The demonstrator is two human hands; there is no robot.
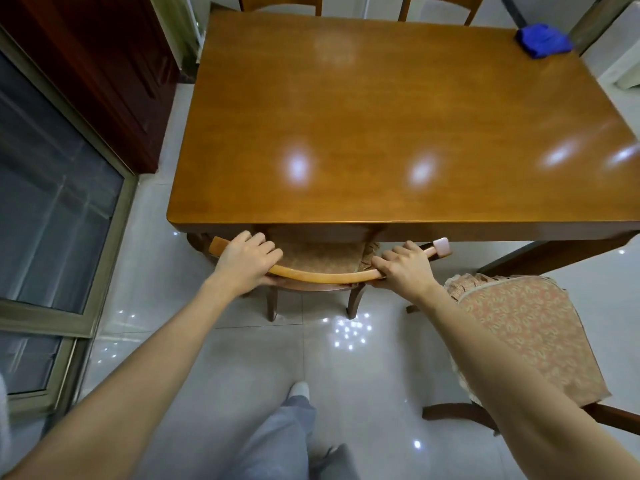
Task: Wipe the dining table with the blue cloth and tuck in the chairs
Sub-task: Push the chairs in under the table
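Observation:
A glossy wooden dining table [381, 133] fills the middle of the view. The blue cloth [542, 41] lies crumpled on its far right corner. At the near edge a wooden chair [322, 277] stands with most of its seat under the table. My left hand [244, 263] grips the left part of its curved top rail. My right hand [403, 268] grips the right part of the same rail. A second chair with a floral cushion [526, 334] stands pulled out at the right, under my right forearm.
Two more chair backs [280, 2] [440, 5] show beyond the table's far edge. A dark red cabinet [86, 64] and a glass sliding door [52, 202] line the left side. My legs and foot [298, 393] are on the grey tiled floor below.

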